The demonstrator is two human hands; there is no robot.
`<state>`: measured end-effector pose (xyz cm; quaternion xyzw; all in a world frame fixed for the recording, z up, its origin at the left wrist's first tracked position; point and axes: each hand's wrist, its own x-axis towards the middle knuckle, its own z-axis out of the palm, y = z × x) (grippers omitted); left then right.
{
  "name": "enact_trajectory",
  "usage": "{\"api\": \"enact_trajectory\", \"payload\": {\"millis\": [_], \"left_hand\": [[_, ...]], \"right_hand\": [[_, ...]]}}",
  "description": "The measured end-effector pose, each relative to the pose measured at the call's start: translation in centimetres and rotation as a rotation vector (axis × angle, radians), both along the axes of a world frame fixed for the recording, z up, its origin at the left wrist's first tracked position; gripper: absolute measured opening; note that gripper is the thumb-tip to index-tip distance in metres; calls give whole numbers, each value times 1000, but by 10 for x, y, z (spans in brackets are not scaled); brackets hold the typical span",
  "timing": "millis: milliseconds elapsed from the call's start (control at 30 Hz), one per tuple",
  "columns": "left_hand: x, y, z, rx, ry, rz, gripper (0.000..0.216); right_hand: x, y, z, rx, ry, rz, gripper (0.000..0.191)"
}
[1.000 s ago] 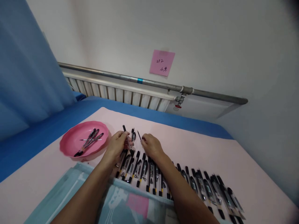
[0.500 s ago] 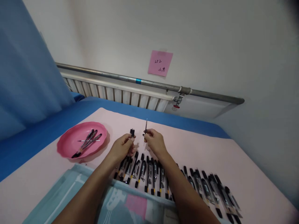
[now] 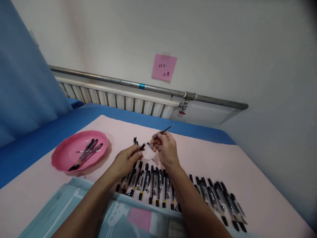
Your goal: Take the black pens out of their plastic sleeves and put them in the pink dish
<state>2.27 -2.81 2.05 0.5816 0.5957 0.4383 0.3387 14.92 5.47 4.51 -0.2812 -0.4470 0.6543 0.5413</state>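
Note:
My left hand (image 3: 128, 158) is closed round a black pen barrel (image 3: 141, 146) whose end points toward my right hand. My right hand (image 3: 165, 147) pinches a thin pen refill (image 3: 163, 131) that slants up to the right, its lower tip close to the barrel's end. Both hands hover just above a long row of black pens (image 3: 158, 180) lying side by side on the pink table cover (image 3: 223, 158). A black pen cap (image 3: 135, 141) stands out just beyond my left fingers.
A pink dish (image 3: 64, 158) at the left holds several pens and a loose refill. A light blue patterned cloth (image 3: 74, 211) lies at the near edge. Behind the table are a blue sheet (image 3: 104, 114), a radiator (image 3: 119, 99) with a metal pipe, and a pink note (image 3: 163, 67) on the wall.
My right hand has tilted the refill from upright to slanting right and brought its lower end toward the barrel. The view has shifted a little to the right.

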Motion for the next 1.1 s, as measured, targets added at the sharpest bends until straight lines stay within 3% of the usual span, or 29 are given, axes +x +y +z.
{"api": "enact_trajectory", "payload": {"millis": [500, 600, 767, 833, 933, 1100], "left_hand": [[1, -1, 5, -6, -20, -37, 17], [1, -1, 3, -10, -4, -41, 18], [2, 0, 5, -42, -103, -14, 22], [2, 0, 6, -62, -166, 14, 23], [-1, 1, 7, -92, -216, 71, 23], [-2, 0, 7, -105, -227, 94, 20]], "right_hand": [[2, -1, 0, 40, -62, 34, 8], [4, -2, 1, 108, -134, 16, 7], [3, -7, -1, 315, -465, 103, 7], [3, -7, -2, 347, -555, 148, 11], [9, 0, -2, 335, -659, 85, 19], [24, 15, -17, 538, -1321, 164, 13]]}}
